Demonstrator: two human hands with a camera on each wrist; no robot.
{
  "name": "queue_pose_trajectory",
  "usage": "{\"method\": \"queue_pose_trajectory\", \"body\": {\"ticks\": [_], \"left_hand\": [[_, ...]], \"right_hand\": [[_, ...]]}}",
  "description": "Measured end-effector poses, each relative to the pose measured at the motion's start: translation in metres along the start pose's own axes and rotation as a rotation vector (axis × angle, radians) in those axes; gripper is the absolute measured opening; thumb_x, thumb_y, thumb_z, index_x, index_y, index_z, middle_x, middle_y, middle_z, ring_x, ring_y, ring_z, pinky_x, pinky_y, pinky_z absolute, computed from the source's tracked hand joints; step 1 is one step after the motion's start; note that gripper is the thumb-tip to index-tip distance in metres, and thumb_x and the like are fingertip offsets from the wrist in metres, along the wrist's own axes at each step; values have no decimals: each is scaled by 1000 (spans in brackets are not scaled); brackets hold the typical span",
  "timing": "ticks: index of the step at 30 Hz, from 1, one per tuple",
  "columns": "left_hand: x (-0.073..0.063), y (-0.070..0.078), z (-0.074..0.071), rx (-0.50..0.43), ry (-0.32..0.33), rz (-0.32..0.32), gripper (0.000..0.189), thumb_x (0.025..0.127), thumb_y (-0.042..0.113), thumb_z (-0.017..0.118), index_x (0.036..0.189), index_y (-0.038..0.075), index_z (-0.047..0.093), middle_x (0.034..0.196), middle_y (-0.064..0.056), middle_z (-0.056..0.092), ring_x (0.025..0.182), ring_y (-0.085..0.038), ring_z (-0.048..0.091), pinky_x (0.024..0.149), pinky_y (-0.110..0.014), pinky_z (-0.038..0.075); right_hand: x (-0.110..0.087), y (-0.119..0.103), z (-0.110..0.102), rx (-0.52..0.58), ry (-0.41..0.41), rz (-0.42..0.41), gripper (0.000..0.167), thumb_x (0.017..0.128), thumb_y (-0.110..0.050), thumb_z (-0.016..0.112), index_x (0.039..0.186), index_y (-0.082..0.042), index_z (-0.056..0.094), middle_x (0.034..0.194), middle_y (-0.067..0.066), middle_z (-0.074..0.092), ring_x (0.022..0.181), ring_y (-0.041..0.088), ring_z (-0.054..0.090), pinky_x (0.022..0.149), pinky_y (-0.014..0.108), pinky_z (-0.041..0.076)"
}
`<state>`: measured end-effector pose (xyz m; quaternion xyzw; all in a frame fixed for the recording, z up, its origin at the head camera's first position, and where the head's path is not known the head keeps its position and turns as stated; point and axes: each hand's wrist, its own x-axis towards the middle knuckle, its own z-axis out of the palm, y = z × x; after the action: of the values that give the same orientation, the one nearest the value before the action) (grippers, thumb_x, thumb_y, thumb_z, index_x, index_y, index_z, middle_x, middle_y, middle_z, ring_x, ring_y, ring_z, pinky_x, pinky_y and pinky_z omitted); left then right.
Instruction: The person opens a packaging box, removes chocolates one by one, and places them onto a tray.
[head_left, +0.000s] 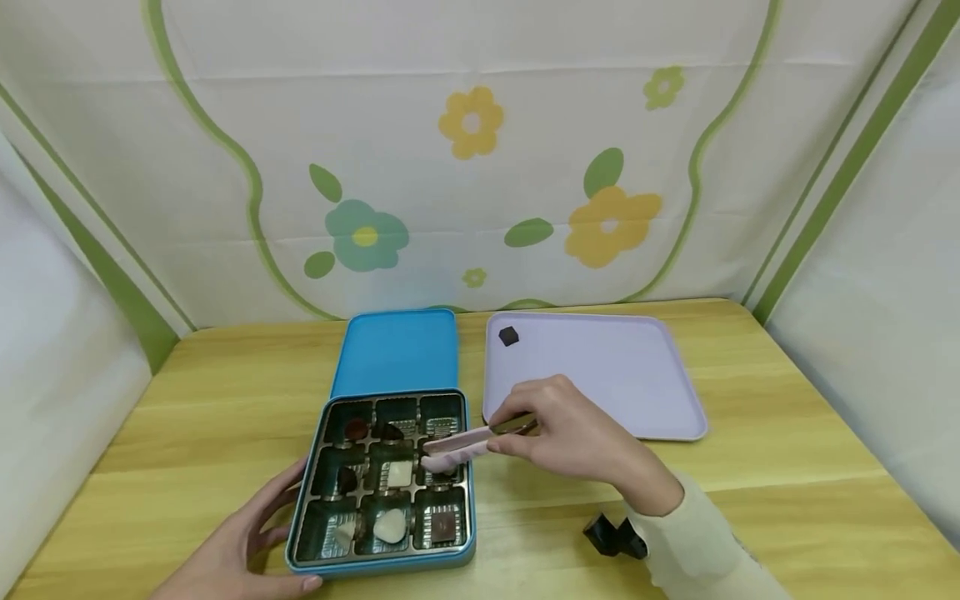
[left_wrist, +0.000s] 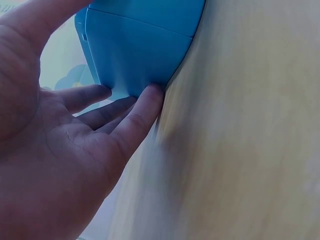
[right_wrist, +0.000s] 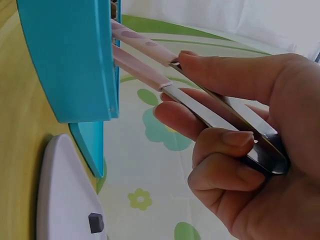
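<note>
- At the near left of the bench (head_left: 787, 483), the left hand (head_left: 236, 542) is steadying the blue tin (head_left: 382, 569); its grip is spread, fingers touching the side wall, thumb lying along the front. Slack support here could let a knock shift the tin.
- Near the right sleeve (head_left: 701, 533), a black object (head_left: 602, 535) is lying on the bench; a low sweep of the arm could nudge it.
- Along the tin's nearest row, a white heart-like piece (head_left: 390, 526) and a brown square (head_left: 443, 527) are occupying separate compartments.
- Over the middle row's right compartment, the tweezers (head_left: 461, 455) are reaching in. The right hand (head_left: 558, 433) is pinching their metal arms in its grip. Whether the tips are holding anything cannot be told; uneven pressure could cause a piece to slip.
- Behind the tin, the blue lid (head_left: 401, 354) is lying flat.
- Toward the far right, the lilac tray (head_left: 600, 358) is bearing a dark cube (head_left: 508, 336) near its far left corner; a bump could send it sliding.
</note>
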<state>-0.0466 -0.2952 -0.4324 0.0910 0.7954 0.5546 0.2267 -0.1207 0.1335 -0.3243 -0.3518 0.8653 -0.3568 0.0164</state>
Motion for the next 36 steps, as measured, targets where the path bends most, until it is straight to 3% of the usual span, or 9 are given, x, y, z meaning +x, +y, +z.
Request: {"method": "queue_pose_trajectory", "body": {"ticks": [1, 3, 5, 10, 12, 14, 17, 27, 36], "left_hand": [[-1, -2, -1, 12, 5, 14, 110, 93, 10, 83, 174, 34, 12, 173, 18, 26, 135, 26, 36, 100, -24, 57], [-2, -6, -3, 30, 11, 28, 109, 93, 9, 82, 174, 32, 13, 164, 32, 30, 133, 28, 35, 100, -23, 57], [-1, -6, -4, 33, 4, 26, 108, 94, 9, 81, 174, 32, 13, 159, 37, 31, 133, 28, 35, 100, -23, 56], [0, 2, -1, -16, -8, -11, 110, 93, 10, 83, 174, 35, 12, 178, 1, 21, 134, 26, 37, 102, -24, 56], [1, 7, 0, -11, -7, -31, 111, 93, 12, 84, 173, 36, 11, 180, -12, 14, 147, 9, 41, 103, -24, 56], [1, 11, 0, 5, -5, -57, 112, 93, 14, 85, 173, 37, 10, 181, -15, 11, 157, -15, 38, 103, -23, 56], [-1, 15, 0, 36, -1, -78, 112, 93, 17, 85, 174, 35, 9, 181, -16, 12, 158, -50, 26, 103, -23, 55], [-5, 18, 3, -68, -40, -35, 112, 95, 11, 82, 175, 26, 6, 180, -25, 7, 156, -63, 23, 100, -25, 58], [-5, 19, 3, -63, -37, -51, 114, 94, 13, 84, 175, 26, 5, 179, -24, 6, 157, -64, 21, 99, -24, 57]], "right_hand": [[0, 0, 1, 10, 3, 5, 7, 93, -16, 85, 99, -12, 85, 92, -7, 78, 78, -2, 63, 69, 24, 57], [0, 1, 4, 18, 11, 13, 7, 93, -17, 85, 99, -12, 85, 92, -7, 78, 79, -2, 63, 70, 26, 57], [-1, 2, 4, 17, 21, 21, 7, 93, -17, 86, 99, -13, 85, 92, -8, 78, 79, -1, 63, 71, 26, 57], [-3, 5, 2, 33, 32, 31, 7, 93, -17, 86, 99, -14, 85, 92, -9, 78, 80, -1, 64, 71, 25, 56], [-4, 7, 1, 52, 37, 43, 6, 93, -18, 86, 99, -15, 85, 93, -10, 79, 81, -1, 64, 72, 26, 56], [-5, 9, -1, 77, 45, 53, 5, 94, -18, 85, 98, -16, 85, 93, -10, 79, 79, 0, 63, 70, 25, 55], [-5, 13, -2, 113, 51, 75, 5, 93, -17, 86, 97, -18, 85, 91, -10, 79, 76, 2, 62, 67, 25, 54], [-5, 22, 0, 167, 42, 134, 6, 92, -20, 87, 98, -19, 85, 92, -8, 80, 76, 5, 64, 67, 23, 55], [-7, 28, -8, 274, 92, 236, 12, 94, -23, 85, 104, -16, 85, 97, 0, 81, 80, 11, 68, 70, 24, 57]]}}
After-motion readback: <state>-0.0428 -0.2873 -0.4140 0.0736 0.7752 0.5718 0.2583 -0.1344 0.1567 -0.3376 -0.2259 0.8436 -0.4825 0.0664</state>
